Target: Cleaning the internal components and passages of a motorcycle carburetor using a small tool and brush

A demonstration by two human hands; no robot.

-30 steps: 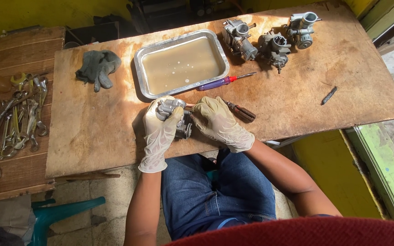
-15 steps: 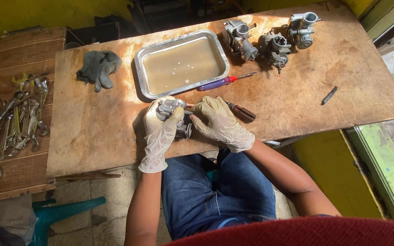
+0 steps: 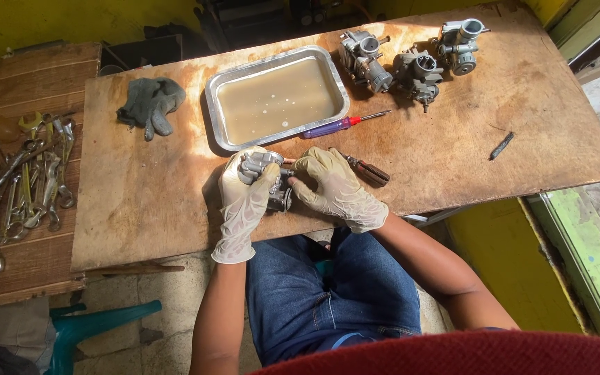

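Note:
Both my hands wear pale latex gloves. My left hand [image 3: 244, 196] grips a grey metal carburetor [image 3: 269, 179] resting on the wooden board [image 3: 140, 201] near its front edge. My right hand [image 3: 335, 186] is closed around a screwdriver with a dark brown handle [image 3: 369, 171], its tip pressed against the carburetor's right side; the tip itself is hidden by my fingers.
A metal tray of murky liquid [image 3: 276, 96] sits behind my hands, with a purple-and-red screwdriver [image 3: 342, 125] beside it. Three more carburetors [image 3: 411, 59] stand at the back right. A grey glove [image 3: 150, 103] lies back left, a small dark part [image 3: 501, 145] right, several wrenches [image 3: 19, 184] far left.

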